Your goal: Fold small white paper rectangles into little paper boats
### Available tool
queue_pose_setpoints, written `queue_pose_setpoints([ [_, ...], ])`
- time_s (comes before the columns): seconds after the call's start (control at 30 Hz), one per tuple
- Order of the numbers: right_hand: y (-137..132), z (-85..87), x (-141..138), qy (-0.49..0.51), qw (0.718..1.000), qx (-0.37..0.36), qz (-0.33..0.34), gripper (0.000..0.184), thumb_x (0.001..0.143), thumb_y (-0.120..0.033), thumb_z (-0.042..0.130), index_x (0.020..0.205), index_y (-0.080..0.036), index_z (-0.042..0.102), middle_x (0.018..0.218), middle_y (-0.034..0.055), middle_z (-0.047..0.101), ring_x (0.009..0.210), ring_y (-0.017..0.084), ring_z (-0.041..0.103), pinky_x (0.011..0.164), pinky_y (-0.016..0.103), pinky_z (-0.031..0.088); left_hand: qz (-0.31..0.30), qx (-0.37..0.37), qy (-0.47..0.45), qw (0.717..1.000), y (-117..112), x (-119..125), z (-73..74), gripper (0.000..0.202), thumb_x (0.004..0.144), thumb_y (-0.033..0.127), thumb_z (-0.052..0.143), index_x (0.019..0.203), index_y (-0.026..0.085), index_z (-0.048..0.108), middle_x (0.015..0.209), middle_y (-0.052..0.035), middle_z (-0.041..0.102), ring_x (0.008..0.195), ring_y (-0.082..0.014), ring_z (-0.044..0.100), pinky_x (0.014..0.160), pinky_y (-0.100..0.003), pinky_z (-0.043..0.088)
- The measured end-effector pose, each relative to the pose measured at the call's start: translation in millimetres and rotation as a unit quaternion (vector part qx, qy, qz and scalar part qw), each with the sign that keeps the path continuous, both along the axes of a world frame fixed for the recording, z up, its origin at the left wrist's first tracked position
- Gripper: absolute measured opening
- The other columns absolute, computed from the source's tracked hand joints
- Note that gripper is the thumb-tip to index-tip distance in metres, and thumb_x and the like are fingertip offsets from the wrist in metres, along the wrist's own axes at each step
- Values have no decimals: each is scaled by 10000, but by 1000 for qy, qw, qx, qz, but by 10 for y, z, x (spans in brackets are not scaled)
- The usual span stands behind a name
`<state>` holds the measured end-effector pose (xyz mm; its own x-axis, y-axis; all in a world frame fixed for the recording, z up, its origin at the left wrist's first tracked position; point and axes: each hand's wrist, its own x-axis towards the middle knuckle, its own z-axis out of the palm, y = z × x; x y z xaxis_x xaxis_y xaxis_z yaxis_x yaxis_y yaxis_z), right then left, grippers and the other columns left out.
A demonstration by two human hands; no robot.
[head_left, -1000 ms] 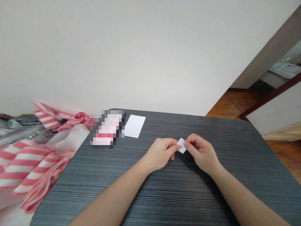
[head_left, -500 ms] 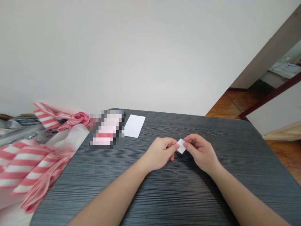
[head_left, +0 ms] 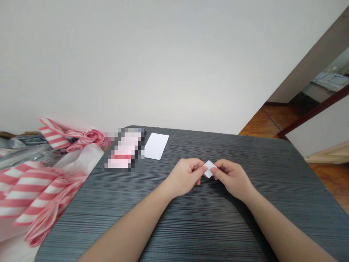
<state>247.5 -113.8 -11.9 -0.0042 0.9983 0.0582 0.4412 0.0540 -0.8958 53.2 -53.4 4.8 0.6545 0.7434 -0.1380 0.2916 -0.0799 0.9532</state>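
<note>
The background was filled by a pale, plain wall (head_left: 174,65), in front of which a dark, grained table (head_left: 169,225) with rounded corners could be seen. The area to the left of the table was taken up by pink-and-white striped cloths (head_left: 32,189), heaped among translucent wrapping (head_left: 87,160). Brown flooring (head_left: 260,122) was shown to the right. At the table's far left, a phone-like oblong (head_left: 125,149) was masked by coarse pixels, so its detail could not be read. Over the middle of the table, the left hand (head_left: 184,178) and the right hand (head_left: 236,178) were brought close together, fingers narrowed to a pinch. A white sheet (head_left: 156,146) was laid flat just beside the oblong. Between the two hands, a small white paper piece (head_left: 209,164) was gripped at opposite corners, turned like a diamond; whether the table was touched by it could not be told.
</note>
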Motion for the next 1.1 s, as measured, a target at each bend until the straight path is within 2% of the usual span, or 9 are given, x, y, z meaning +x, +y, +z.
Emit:
queue_pose_setpoints([
  [0.2, -13, 42, -1, -7, 1000, -9, 9, 249, 930, -318, 567, 741, -195, 673, 622, -1, 650, 584, 143, 599, 603, 259, 463, 0, 1, 5, 1000, 9, -4, 18, 310, 921, 389, 502, 776, 165, 659, 540, 31, 577, 491, -99, 482, 504, -210, 359],
  [0.47, -8, 82, 2, -38, 999, 4, 22, 326, 941, -288, 528, 664, -196, 673, 565, 5, 659, 540, 143, 612, 561, 250, 476, -9, 7, 15, 1000, 10, -11, 25, 346, 929, 407, 486, 733, 165, 638, 548, 25, 581, 490, -100, 492, 496, -211, 362],
  [0.73, -10, 85, -15, -43, 999, 7, 29, 321, 944, -283, 529, 666, -192, 660, 573, 4, 654, 536, 139, 610, 557, 247, 469, -8, -17, -47, 999, -16, 12, -28, 277, 919, 396, 521, 836, 162, 645, 574, 33, 550, 532, -102, 501, 520, -212, 373],
  [0.93, -14, 74, -29, -50, 998, 15, 48, 265, 929, -289, 559, 703, -190, 656, 612, -1, 644, 572, 138, 586, 577, 249, 445, -8, 32, 0, 999, -15, 3, -22, 331, 941, 399, 489, 739, 168, 612, 570, 29, 575, 529, -102, 507, 526, -217, 359],
  [1.1, -19, 54, -43, -46, 999, 5, 21, 193, 889, -334, 623, 767, -193, 671, 637, -8, 626, 553, 128, 522, 519, 238, 390, -11, 75, 30, 997, -7, -2, 7, 357, 956, 379, 465, 693, 171, 589, 573, 26, 597, 534, -103, 524, 538, -220, 358],
])
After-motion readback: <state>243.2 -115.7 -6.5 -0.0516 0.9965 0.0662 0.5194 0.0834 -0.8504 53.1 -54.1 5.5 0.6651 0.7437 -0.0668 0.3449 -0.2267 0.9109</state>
